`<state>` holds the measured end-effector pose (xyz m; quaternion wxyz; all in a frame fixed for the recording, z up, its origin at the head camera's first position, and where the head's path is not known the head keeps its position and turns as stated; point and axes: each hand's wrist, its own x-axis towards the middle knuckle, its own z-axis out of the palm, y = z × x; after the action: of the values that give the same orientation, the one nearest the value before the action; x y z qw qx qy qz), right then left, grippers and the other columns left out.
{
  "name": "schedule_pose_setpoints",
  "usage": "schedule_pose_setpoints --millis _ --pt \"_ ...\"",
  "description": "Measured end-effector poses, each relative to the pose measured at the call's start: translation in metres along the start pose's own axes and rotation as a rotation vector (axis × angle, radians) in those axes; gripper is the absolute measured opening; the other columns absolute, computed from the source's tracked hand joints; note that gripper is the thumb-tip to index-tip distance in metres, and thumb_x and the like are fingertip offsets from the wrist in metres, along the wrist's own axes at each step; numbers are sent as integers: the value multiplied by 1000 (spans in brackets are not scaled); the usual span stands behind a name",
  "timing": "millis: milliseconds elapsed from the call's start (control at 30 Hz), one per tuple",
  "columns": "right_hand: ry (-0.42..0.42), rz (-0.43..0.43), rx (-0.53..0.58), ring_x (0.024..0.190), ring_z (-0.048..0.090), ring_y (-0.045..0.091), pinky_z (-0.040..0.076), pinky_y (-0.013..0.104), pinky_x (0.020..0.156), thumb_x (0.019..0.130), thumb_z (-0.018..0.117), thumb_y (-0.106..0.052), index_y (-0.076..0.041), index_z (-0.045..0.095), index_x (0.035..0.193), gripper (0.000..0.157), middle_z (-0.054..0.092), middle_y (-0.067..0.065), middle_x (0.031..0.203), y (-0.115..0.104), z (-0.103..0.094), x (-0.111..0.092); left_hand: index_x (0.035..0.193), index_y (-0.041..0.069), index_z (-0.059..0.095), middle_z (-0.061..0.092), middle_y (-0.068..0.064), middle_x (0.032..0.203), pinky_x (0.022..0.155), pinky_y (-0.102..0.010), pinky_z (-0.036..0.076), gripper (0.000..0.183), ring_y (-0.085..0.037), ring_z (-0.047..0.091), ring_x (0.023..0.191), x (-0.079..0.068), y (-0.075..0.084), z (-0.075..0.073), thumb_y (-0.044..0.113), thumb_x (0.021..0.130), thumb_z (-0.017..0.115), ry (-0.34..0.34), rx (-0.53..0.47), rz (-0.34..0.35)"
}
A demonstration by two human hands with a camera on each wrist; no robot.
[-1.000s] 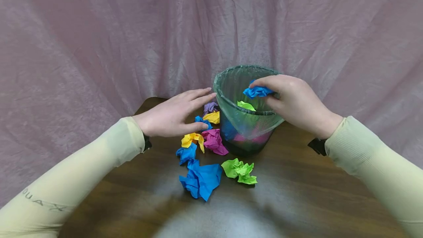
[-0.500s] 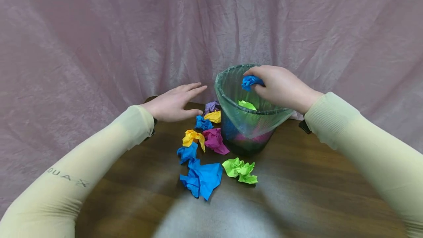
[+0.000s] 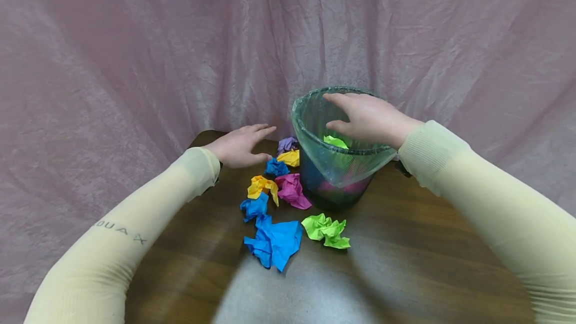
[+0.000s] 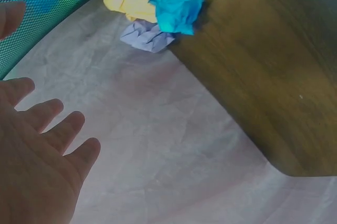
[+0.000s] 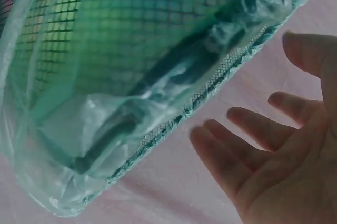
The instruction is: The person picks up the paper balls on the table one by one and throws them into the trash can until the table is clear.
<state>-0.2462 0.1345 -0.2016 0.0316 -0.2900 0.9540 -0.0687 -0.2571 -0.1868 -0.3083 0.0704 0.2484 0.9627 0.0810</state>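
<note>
A dark mesh wastebasket (image 3: 335, 196) lined with a thin green bag (image 3: 310, 136) stands on the table. Over its mouth my right hand (image 3: 371, 119) hovers, thumb and fingers spread and nothing between them; the right wrist view shows the same bare palm (image 5: 295, 166) beside the bag-covered rim. Green crumpled paper (image 3: 335, 142) shows inside the basket, with blue and pink through the mesh. My left hand (image 3: 240, 146) hangs with its fingers extended, near a purple paper ball (image 3: 286, 145), a yellow one (image 3: 289, 158) and a blue one (image 3: 276, 167).
Left of the basket lie a magenta paper ball (image 3: 292, 190), an orange-yellow one (image 3: 262, 189) and a blue one (image 3: 254, 207). Nearer the front are a large blue crumpled sheet (image 3: 276, 241) and a green one (image 3: 327, 231). A pink curtain (image 3: 180, 39) hangs behind the wooden table (image 3: 432, 259).
My right hand has let go of the blue paper ball over the wastebasket, and the ball is out of sight. My left hand has drawn back slightly from the basket.
</note>
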Motion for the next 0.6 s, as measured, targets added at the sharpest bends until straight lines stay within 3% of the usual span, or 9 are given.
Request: schedule_pose_setpoints --millis 300,433,600 --pt "222 -121 -31 142 42 34 33 55 115 104 60 -39 -15 46 155 59 50 10 153 -7 -5 -24 165 25 21 21 -6 169 122 -50 23 82 -31 24 152 -11 2 7 55 98 58 -5 22 20" --pt "368 -250 -24 132 51 33 38 51 111 102 65 -34 -12 54 149 53 59 9 143 -12 -1 -38 165 22 24 24 -7 168 121 -52 23 84 -32 25 152 -19 7 14 56 97 60 -14 34 53" --pt "551 -461 -15 114 58 29 47 45 97 96 73 -23 -10 63 140 47 67 8 124 -16 13 -64 164 22 26 26 -9 167 122 -51 23 84 -31 26 152 -27 21 24 54 96 63 -28 33 115"
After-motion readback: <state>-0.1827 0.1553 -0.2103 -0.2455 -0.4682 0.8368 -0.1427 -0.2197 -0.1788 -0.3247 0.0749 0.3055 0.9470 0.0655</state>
